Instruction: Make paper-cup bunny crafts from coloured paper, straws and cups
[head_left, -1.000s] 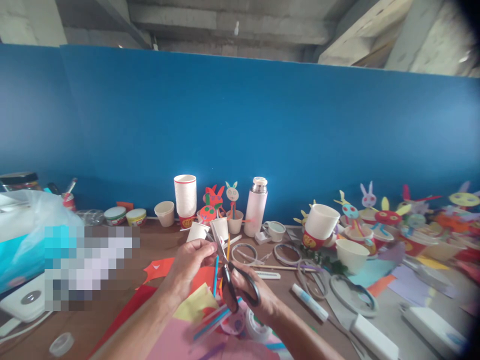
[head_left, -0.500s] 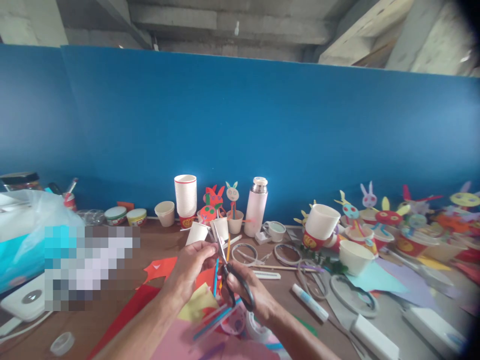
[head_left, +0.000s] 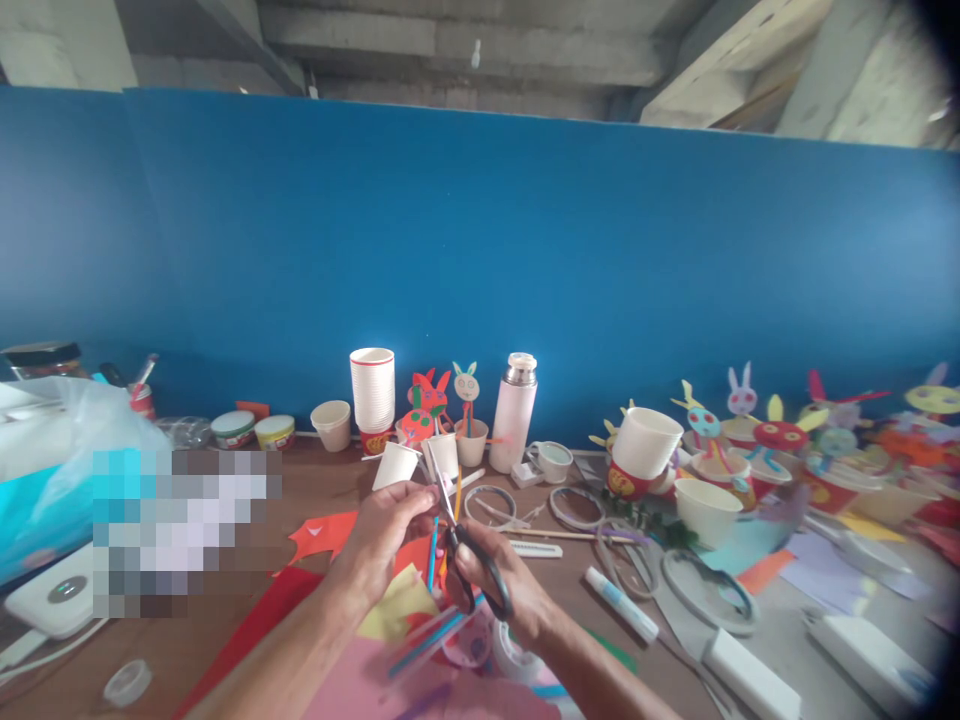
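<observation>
My right hand [head_left: 491, 563] grips a pair of scissors [head_left: 457, 540] by the black handles, with the metal blades pointing up and slightly apart. Close to the blades, my left hand [head_left: 394, 525] is closed in a pinch; what sits between thumb and finger is too small to make out. Behind the fingers a white paper cup [head_left: 394, 467] is tilted. Below the hands lie a yellow paper piece [head_left: 401, 605], blue and clear straws [head_left: 435, 640] and a pink sheet [head_left: 360, 680].
A stack of paper cups [head_left: 373, 395] and a pink thermos [head_left: 515, 415] stand by the blue partition [head_left: 465, 230]. At right are paper-rabbit cups [head_left: 705, 440], tape rolls [head_left: 709, 590] and a glue stick [head_left: 621, 605]. A plastic bag [head_left: 82, 440] sits at left.
Both hands and the scissors stay almost in place. On the right, the coloured paper sheets have shifted, and an orange piece now shows between them.
</observation>
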